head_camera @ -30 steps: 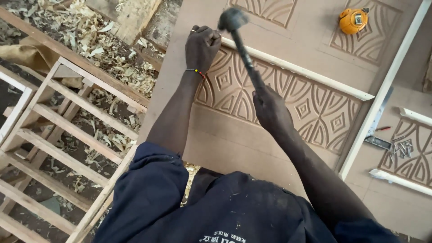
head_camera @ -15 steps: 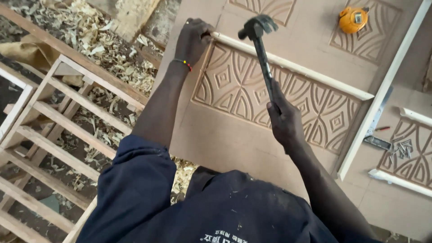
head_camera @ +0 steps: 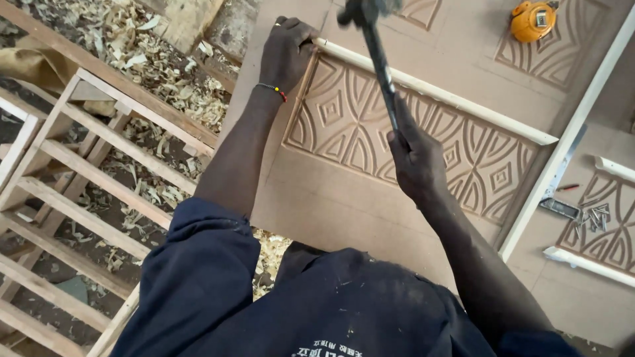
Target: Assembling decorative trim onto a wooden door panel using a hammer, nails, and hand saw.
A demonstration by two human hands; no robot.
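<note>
Over carved panel [head_camera: 370, 139]: right hand [head_camera: 413, 158] fingers clamped on one hammer [head_camera: 377, 53]; left hand [head_camera: 286, 49] fingers pinching one white strip [head_camera: 436, 92].

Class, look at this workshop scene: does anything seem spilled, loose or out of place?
Yes. Wood shavings litter the ground beside the carved panel, and loose nails lie scattered on the neighbouring panel.

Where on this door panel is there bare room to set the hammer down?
The plain strip of board between the carved panel and the near edge is bare. So is the flat band above the white trim strip, short of the yellow tape measure. It is crowded at the trim's left end under the left hand, and by the loose nails on the right.
</note>
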